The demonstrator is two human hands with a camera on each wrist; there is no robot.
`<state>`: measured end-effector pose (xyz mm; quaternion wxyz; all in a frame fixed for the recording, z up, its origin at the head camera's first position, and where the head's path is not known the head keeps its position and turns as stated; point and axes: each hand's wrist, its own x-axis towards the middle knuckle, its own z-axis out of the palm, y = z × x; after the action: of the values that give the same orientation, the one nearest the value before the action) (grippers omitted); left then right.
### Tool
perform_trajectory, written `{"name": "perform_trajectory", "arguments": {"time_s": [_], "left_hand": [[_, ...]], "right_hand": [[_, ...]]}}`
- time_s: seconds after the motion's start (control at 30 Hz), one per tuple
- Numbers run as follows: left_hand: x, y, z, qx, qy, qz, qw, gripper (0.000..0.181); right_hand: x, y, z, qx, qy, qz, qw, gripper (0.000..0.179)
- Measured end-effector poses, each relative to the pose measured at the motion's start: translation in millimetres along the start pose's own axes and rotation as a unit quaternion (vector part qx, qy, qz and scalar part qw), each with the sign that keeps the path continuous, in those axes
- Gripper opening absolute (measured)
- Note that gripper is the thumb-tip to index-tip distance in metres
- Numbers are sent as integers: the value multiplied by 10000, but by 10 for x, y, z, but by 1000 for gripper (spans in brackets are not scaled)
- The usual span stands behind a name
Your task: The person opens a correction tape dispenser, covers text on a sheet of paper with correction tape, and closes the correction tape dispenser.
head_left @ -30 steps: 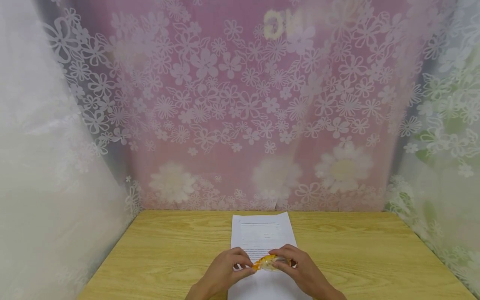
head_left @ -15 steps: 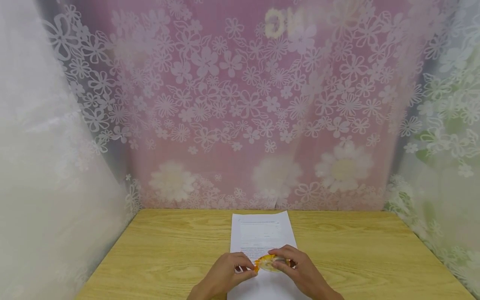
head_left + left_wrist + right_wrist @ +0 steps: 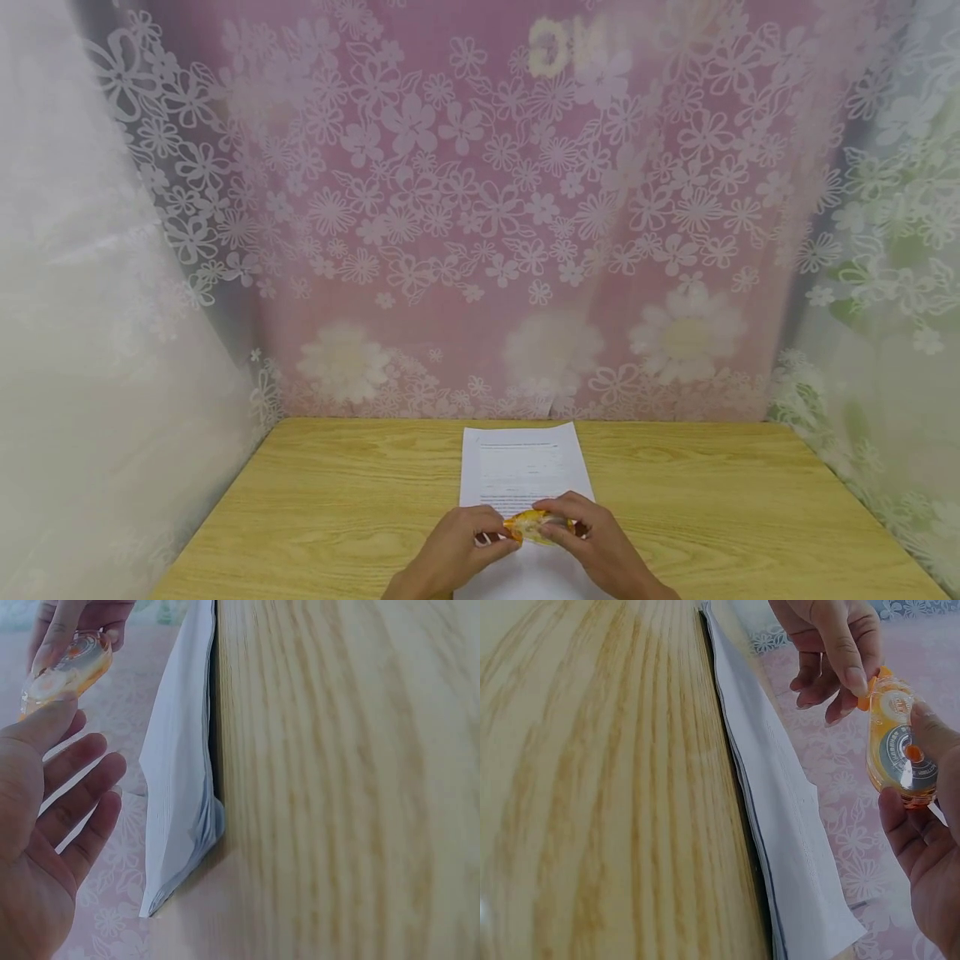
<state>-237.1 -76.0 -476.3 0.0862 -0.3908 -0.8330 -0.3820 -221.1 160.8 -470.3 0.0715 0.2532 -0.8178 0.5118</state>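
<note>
At nine o'clock in the head view, pale sheeting [image 3: 112,375] with white flower outlines makes a side wall. Toward twelve o'clock stretches a pink backdrop [image 3: 480,208] covered in white flowers, with large blurred daisies along its lower edge. Below it, the wood-grain desk [image 3: 315,517] widens toward six o'clock.

A person's left hand [image 3: 453,546] comes in at about six o'clock. Its thumb and index finger are clamped on the orange tip [image 3: 865,699] of a see-through orange and yellow tape dispenser [image 3: 897,754]; the other fingers hang loosely curled, slightly apart.

Just right of that hand, the dispenser is held between both hands, raised above a stack of white paper [image 3: 521,467] and apart from it. In the head view its tip points toward nine o'clock and its rounded body toward three. The print on its discs is too small to read. The stack lies lengthwise on the desk, its top sheet printed, the lines running on toward twelve o'clock.

The right hand [image 3: 596,542], at five o'clock, grips the rounded body, thumb on one face and fingers against the rim. At three o'clock hangs floral sheeting [image 3: 892,292] with green leaves.
</note>
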Motion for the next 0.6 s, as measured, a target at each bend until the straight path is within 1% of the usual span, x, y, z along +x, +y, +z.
{"name": "perform_trajectory", "arguments": {"time_s": [0.07,0.13,0.23,0.37,0.5,0.6], "left_hand": [[9,-5,16,24,85,17,10000,17],[12,-7,24,36,124,-42,9999,19],[6,-3,27,-12,121,-268,9996,21],[-8,-3,27,-183,61,-603,9980,24],[-30,-17,19,-347,99,-746,9966,26],[-47,-26,3,-496,147,-815,9953,31]], "right_hand": [[-2,-7,2,34,38,24,10000,25],[0,-8,3,34,83,74,9999,25],[4,-1,10,-5,115,171,9998,26],[-3,10,24,-58,89,226,9997,27],[-15,22,30,-55,83,160,9998,27],[-24,32,29,-57,89,26,9999,26]]}}
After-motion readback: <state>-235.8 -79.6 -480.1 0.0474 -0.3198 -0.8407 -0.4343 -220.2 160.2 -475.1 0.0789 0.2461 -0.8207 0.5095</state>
